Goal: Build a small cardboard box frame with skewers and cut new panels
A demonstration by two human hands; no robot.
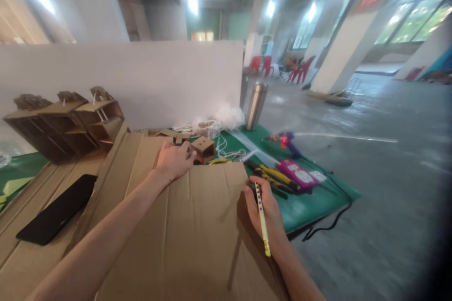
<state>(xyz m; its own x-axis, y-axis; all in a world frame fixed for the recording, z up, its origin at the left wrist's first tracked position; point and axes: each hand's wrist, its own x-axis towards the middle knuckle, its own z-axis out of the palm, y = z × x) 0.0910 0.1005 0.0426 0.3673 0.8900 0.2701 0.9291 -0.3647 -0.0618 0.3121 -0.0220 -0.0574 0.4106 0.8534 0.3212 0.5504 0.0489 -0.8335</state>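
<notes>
A large sheet of brown cardboard (pixel 197 225) lies in front of me. My left hand (pixel 175 157) rests near its far edge, palm down with the fingers apart. Close to those fingertips is a small cardboard box with holes (pixel 204 149). At the sheet's right edge, my right hand (pixel 266 207) has its thumb and fingers closed around a yellow pencil with dark dots (pixel 262 218). The pencil's eraser end points toward me; its other end is hidden by the fingers.
On the green table (pixel 300 211) lie yellow-black pliers (pixel 277 176), a purple-pink case (pixel 298 174) and a glue gun (pixel 289 143). Farther back stands a steel flask (pixel 256 106). To the left are a black phone (pixel 58 209) and cardboard compartments (pixel 67 124). A white panel (pixel 183 80) stands behind.
</notes>
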